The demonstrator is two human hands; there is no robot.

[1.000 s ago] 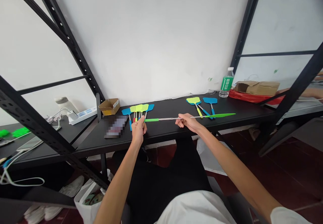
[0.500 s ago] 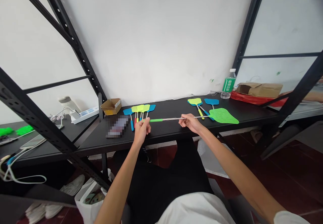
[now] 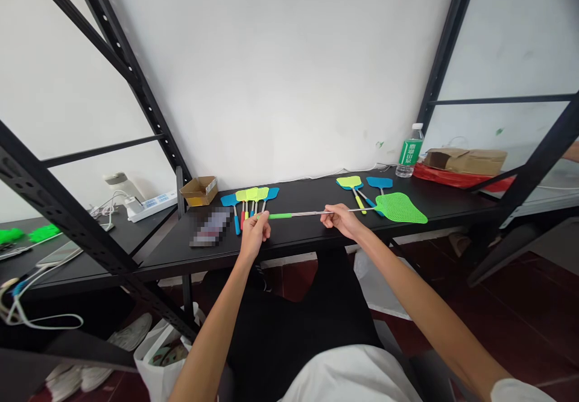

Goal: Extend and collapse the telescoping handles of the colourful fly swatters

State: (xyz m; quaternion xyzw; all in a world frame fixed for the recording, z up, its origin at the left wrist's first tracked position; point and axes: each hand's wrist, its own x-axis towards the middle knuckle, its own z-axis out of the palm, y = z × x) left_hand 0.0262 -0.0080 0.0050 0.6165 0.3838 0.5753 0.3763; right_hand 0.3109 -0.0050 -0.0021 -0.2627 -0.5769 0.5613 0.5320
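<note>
A green fly swatter point(image 3: 400, 208) with an extended metal rod is held level above the front of the black shelf. My left hand point(image 3: 256, 232) is closed on the end of its green handle. My right hand point(image 3: 341, 220) pinches the thin rod partway along, on the side toward the mesh head. Behind my left hand lies a group of fly swatters point(image 3: 252, 194) with yellow and blue heads, their handles pointing toward me. Past my right hand are several more yellow and blue fly swatters point(image 3: 350, 182).
The black shelf point(image 3: 307, 194) runs along a white wall. On it stand a small cardboard box point(image 3: 199, 191), a blurred flat object point(image 3: 211, 227) and a water bottle point(image 3: 409, 150). A larger carton point(image 3: 474, 162) rests on red plastic at right. A power strip point(image 3: 154, 204) lies at left.
Both hands keep the same grip on the green fly swatter. Its head has shifted and turned very slightly; the other swatters lie as before.
</note>
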